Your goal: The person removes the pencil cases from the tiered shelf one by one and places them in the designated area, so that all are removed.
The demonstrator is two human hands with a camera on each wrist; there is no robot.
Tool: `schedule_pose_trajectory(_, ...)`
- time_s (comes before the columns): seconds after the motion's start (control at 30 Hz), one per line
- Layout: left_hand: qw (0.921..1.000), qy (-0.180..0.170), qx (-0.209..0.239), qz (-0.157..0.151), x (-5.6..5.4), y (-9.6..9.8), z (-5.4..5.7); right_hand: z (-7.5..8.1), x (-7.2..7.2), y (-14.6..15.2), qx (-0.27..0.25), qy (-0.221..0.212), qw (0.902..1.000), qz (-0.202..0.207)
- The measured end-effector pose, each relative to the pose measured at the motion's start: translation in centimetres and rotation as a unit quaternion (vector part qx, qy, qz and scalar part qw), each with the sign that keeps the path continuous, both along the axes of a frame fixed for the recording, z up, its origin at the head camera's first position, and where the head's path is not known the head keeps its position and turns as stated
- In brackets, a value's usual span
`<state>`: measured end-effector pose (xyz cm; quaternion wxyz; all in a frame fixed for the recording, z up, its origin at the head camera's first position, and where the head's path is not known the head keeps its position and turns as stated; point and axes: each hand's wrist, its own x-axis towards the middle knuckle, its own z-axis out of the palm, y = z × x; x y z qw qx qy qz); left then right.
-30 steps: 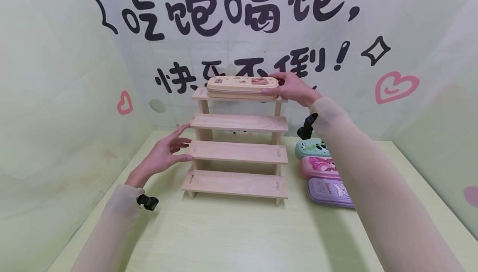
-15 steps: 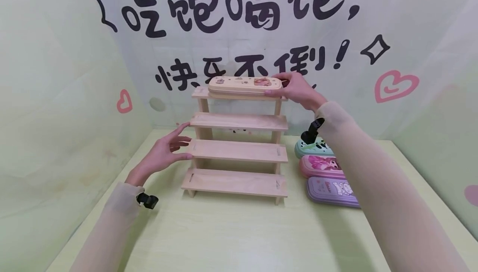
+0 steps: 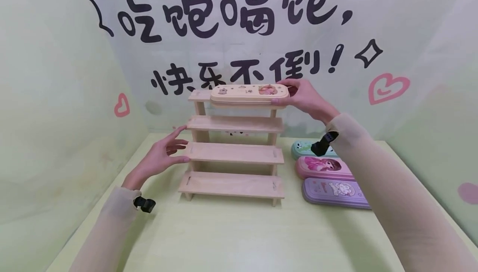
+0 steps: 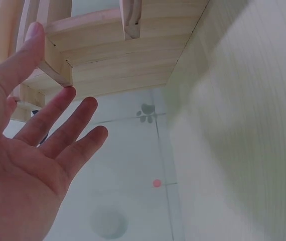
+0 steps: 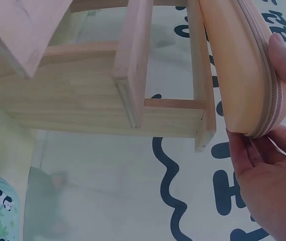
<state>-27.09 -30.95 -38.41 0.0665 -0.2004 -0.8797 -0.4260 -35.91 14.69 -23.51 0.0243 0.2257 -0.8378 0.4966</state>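
A cream pencil case (image 3: 248, 97) with a small printed picture and a zip around its side lies along the top tier of a light wooden four-tier stand (image 3: 235, 152). Its right end juts past the tier's end. My right hand (image 3: 308, 99) grips that right end, thumb in front and fingers behind; the right wrist view shows the zip and the case (image 5: 246, 65) close over the top plank. At the stand's left side, my left hand (image 3: 160, 156) has its fingers spread, thumb and index fingertips at the tier ends. In the left wrist view the left hand (image 4: 32, 150) shows its palm.
Right of the stand lie a green panda pencil case (image 3: 304, 149), a pink one (image 3: 323, 167) and a purple one (image 3: 336, 192) on the pale table (image 3: 224, 239). Behind stands a printed backdrop (image 3: 239, 44). The right forearm passes over the cases.
My right hand has shifted the cream pencil case to the right along the top tier. The left hand stays at the stand's side. The head view has tilted slightly.
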Motion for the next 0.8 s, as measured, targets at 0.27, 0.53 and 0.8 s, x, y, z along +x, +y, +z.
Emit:
schedule_pose_trajectory(0.27, 0.9996, 0.002, 0.001, -0.029, -3.8, -1.2, 0.0, -0.9, 0.7, 1.3, -0.029, 0.01, 0.9993, -0.024)
schedule_pose_trajectory(0.53, 0.9993, 0.001, 0.01, -0.036, -4.1, -1.5, -0.1, -1.7, 3.2, 3.6, -0.015, 0.0, 0.9992, -0.037)
schedule_pose_trajectory(0.8, 0.9994, 0.008, 0.001, -0.032, -4.0, -1.3, 0.0, -3.2, 5.5, 6.0, -0.024, 0.003, 0.9986, -0.048)
